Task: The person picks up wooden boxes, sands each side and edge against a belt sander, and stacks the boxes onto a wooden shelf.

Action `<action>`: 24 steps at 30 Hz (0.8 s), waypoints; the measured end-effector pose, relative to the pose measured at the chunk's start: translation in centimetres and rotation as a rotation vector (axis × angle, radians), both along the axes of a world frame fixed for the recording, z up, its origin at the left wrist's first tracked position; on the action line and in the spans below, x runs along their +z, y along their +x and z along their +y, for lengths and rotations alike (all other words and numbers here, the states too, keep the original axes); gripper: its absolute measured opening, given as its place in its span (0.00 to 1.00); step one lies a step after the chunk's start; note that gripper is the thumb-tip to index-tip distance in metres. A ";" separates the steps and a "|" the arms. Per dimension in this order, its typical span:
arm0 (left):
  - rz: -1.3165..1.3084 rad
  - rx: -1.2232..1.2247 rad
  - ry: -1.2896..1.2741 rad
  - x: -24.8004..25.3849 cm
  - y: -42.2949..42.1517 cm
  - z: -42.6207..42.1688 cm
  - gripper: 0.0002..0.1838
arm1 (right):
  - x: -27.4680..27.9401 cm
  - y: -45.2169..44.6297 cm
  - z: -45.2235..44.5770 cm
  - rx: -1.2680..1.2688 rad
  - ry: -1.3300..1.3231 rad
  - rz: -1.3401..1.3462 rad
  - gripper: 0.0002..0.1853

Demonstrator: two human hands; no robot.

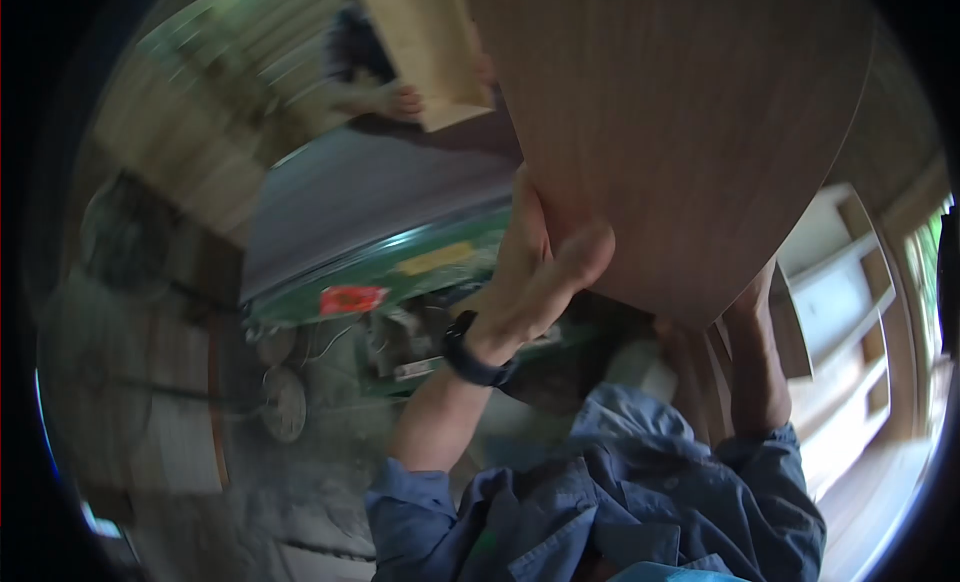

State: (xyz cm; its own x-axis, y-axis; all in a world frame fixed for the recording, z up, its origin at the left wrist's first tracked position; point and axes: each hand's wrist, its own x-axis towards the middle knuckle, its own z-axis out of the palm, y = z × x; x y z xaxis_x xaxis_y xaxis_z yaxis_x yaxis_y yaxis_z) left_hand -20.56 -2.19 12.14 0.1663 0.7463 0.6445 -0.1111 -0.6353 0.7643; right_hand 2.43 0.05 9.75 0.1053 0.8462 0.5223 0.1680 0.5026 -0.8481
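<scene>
A large brown wood-grain panel [680, 132] is held up close in front of me. My left hand [550, 267] grips its left edge, thumb on the near face and the other fingers partly hidden behind it; a dark band circles that wrist. On the panel's right side, my right hand [752, 292] is at the lower edge, its fingers mostly hidden by the panel, so its grip cannot be made out.
Behind the panel is a machine with a grey top [390, 187] and green side [300, 307]. Across it, another person's hand [405, 102] holds a pale board [435, 57]. White shelving [840, 282] stands at right, a round fan-like object [125, 237] at left.
</scene>
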 end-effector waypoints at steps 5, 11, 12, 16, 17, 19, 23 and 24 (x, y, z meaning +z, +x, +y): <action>-0.240 0.114 -0.277 0.0 -7.4 0.3 0.46 | -4.2 -7.7 5.3 0.199 -0.277 0.068 0.13; -0.128 0.540 -0.009 0.0 -13.5 4.1 0.43 | -0.6 -15.7 12.8 0.312 0.086 -0.463 0.17; -0.091 0.551 -0.012 -1.0 -15.2 5.3 0.44 | 0.8 -17.3 13.0 0.414 -0.144 -0.158 0.17; 0.004 0.648 0.089 -4.8 -20.1 9.3 0.43 | 2.2 -21.5 16.9 0.585 -0.434 0.315 0.16; 0.023 0.731 0.073 -7.6 -21.9 10.6 0.42 | -1.1 -22.6 19.9 0.528 -0.155 0.066 0.17; 0.047 0.810 0.055 -9.3 -22.6 12.5 0.41 | -4.2 -23.8 22.6 0.458 0.120 -0.176 0.18; 0.097 0.863 0.147 -10.5 -19.4 14.9 0.40 | -9.3 -24.4 25.9 0.609 -0.218 0.114 0.18; 0.091 0.856 0.126 -10.9 -19.2 15.5 0.40 | -10.8 -24.3 27.3 0.612 -0.198 0.104 0.17</action>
State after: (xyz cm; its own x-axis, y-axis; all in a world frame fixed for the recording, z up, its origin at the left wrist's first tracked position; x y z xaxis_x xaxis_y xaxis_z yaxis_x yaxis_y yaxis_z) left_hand -39.73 13.27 1.25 -0.3650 0.5624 0.7419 0.5013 -0.5528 0.6657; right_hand -21.86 27.31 -1.09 -0.3842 0.8485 0.3638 -0.1874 0.3141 -0.9307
